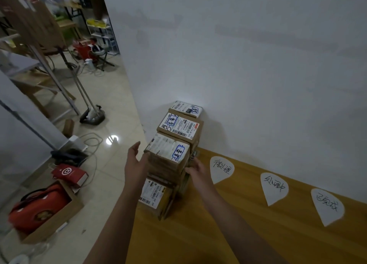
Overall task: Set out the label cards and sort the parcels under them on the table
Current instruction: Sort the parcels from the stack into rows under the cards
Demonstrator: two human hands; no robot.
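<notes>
Fingers (135,147) of the left hand (137,162) straight and a little spread, laid along the left side of the upper parcel (168,150). Those of the right hand (197,169) bent against its right side, pinching or merely pressing impossible to tell. Parcels (179,125) all in one stack at the left end of the table (198,234), against the wall (238,65). Three label cards (275,187) set out in a row along the far edge, well apart. No parcel under any card. Seemingly first half done, sorting barely at its first parcel, whole stack left.
</notes>
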